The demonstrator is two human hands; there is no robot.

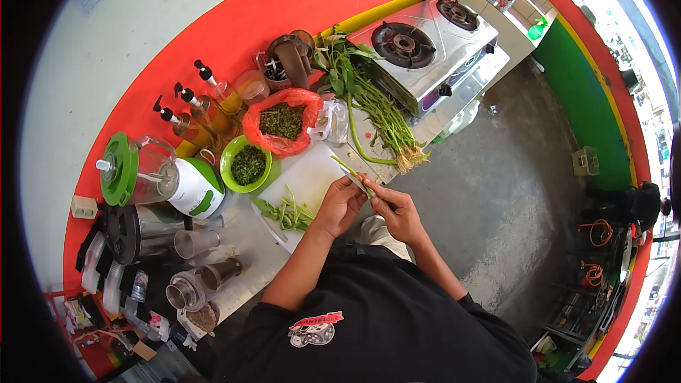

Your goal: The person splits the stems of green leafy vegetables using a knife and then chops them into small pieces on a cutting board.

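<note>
My left hand [342, 206] and my right hand [397, 214] are close together in front of my body, both with closed fingers. Between them is a thin green stem [338, 162], its end sticking up past the fingertips. A narrow pale blade, seemingly a knife [352, 174], lies along the stem; its handle is hidden. The left fingers pinch the stem, while the blade runs toward the right fingers. Beside the left hand, cut leafy greens [291, 214] rest on a white cutting board [301, 171]. A bundle of long-stemmed greens with roots [376, 113] lies beyond.
Past the board stand a green bowl of chopped leaves [248, 164] and a red plastic bag of chopped greens [281, 120]. A blender [191, 188], pump bottles [209, 110] and clear cups [196, 242] line the left. A two-burner stove [425, 50] is at upper right.
</note>
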